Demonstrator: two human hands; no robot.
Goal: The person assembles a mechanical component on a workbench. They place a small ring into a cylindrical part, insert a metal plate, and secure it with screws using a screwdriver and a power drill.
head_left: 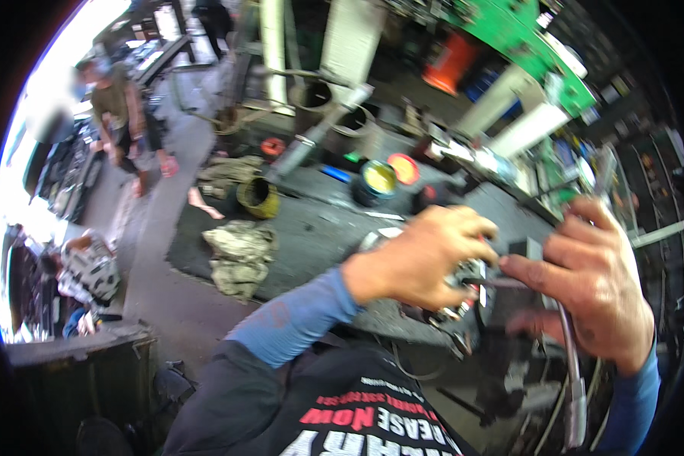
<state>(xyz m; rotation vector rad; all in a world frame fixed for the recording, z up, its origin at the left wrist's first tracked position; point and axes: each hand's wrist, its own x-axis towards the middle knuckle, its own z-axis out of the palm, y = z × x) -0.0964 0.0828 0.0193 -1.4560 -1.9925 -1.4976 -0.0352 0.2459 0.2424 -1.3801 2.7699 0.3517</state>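
Observation:
My left hand (437,258) reaches in over the bench, its fingers bent around a small shiny metal part (475,275) that they largely hide. From that part a thin dark rod (505,283) runs toward my right hand (593,277). The right fingers are curled, with the index finger pointing at the left fingertips. A long metal bar tool (574,372) with a thicker lower end passes under the right palm and slants down toward me; its upper end is hidden. The right thumb is smeared by motion.
On the dark workbench (311,239) lie crumpled rags (242,258), a yellowish can (258,196), an open tin of yellow paste (378,181), its lid (403,169) and a blue marker-like stick (336,173). Green machinery (524,45) stands behind. Two people (121,114) sit at the left.

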